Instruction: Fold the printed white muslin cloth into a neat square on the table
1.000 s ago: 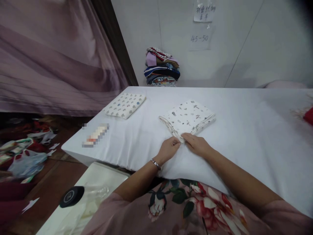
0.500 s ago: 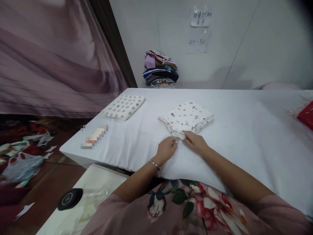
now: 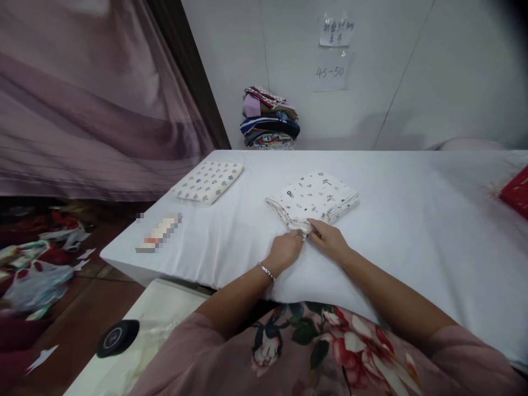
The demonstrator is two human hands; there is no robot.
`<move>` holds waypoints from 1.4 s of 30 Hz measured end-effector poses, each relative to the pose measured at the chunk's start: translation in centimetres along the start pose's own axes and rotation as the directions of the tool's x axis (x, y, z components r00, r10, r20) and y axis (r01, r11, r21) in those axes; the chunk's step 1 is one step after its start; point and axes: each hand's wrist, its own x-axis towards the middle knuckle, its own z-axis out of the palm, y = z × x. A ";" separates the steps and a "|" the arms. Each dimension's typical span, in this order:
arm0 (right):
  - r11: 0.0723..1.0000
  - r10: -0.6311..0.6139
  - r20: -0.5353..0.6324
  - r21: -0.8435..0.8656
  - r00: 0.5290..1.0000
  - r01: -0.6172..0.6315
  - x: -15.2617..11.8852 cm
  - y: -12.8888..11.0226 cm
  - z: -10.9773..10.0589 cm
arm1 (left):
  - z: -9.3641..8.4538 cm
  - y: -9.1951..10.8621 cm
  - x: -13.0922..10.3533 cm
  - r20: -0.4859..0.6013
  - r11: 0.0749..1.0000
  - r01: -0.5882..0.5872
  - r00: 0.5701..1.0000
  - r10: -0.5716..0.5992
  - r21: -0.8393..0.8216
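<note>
A white cloth (image 3: 311, 197) with small dark and grey prints lies folded in several layers on the table, one corner pointing toward me. My left hand (image 3: 287, 250) is closed on the left side of that near corner, its fingertips partly hidden. On the corner's right side, my right hand (image 3: 328, 240) pinches the layered edge between thumb and fingers. Farther left rests a second folded cloth (image 3: 210, 181), cream with grey and blue motifs, untouched by either hand.
A white sheet covers the table (image 3: 412, 231). A blurred-out item (image 3: 159, 234) lies at its left front. Folded fabrics (image 3: 270, 121) are piled by the wall. A red item (image 3: 515, 192) sits at the right. A black round object (image 3: 118, 338) is on a white surface below left.
My left hand has moved slightly right and up, closing in on the cloth's near corner. The right hand keeps its pinch there. The view has shifted a little.
</note>
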 end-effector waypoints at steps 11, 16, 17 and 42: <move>0.998 0.061 -0.026 0.015 0.998 -0.061 0.3 -0.4 -0.3 | 0.2 -0.2 0.3 0.008 0.998 -0.010 1.000 0.010 -0.057; 0.998 0.059 -0.057 -0.028 0.997 -0.061 0.2 -0.5 0.1 | 0.1 -0.1 0.1 -0.024 0.994 -0.108 0.994 0.108 -0.015; 0.998 0.041 -0.050 -0.055 0.998 -0.044 0.1 -0.5 0.2 | 0.1 -0.1 0.0 -0.037 0.994 -0.110 0.993 0.110 -0.019; 0.983 -0.036 0.135 -0.173 0.990 0.060 0.6 -1.1 -0.3 | -0.3 -1.4 0.7 -0.394 0.948 -0.195 0.874 0.284 0.251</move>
